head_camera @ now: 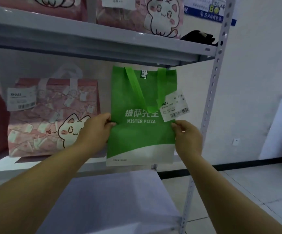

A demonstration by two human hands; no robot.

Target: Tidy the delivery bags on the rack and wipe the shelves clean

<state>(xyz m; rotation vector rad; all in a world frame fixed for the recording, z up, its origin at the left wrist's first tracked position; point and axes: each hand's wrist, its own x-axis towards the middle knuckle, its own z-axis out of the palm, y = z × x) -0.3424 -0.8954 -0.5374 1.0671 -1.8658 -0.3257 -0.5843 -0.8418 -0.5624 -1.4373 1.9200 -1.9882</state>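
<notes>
Green non-woven pizza bag (142,115) was held flat and upright over the front edge of the grey metal shelf (40,164), left hand (97,130) and right hand (186,135) each pinching a side edge, pink cat bag (52,119) just left of it. Honestly the loose delivery label (175,107) looked like it could snag and tear off. White wall and tiled floor sat right of the bag.

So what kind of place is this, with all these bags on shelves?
Probably a pickup or holding area for food delivery orders. A metal rack holds a green Mister Pizza bag and pink cat-print bags, each with a printed barcode order slip.
</notes>
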